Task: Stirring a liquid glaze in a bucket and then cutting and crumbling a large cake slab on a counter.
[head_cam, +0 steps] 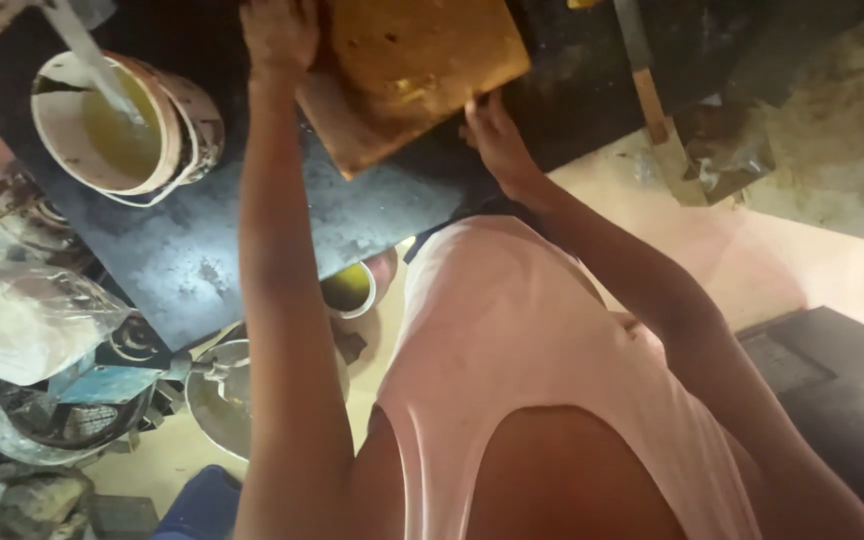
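Dark slab (252,240), both hands — left (279,35), right (497,135) — gripping yellow-brown board (417,60), white bucket (112,125) beside.

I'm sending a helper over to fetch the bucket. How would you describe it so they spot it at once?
Find the dark grey slab the person leans over, both hands on a yellowish-brown board. At the slab's far left corner, beyond the left hand, stands a white bucket holding yellowish liquid with a pale stick leaning in it. It is much larger than the small yellow-filled cup below the slab's edge.
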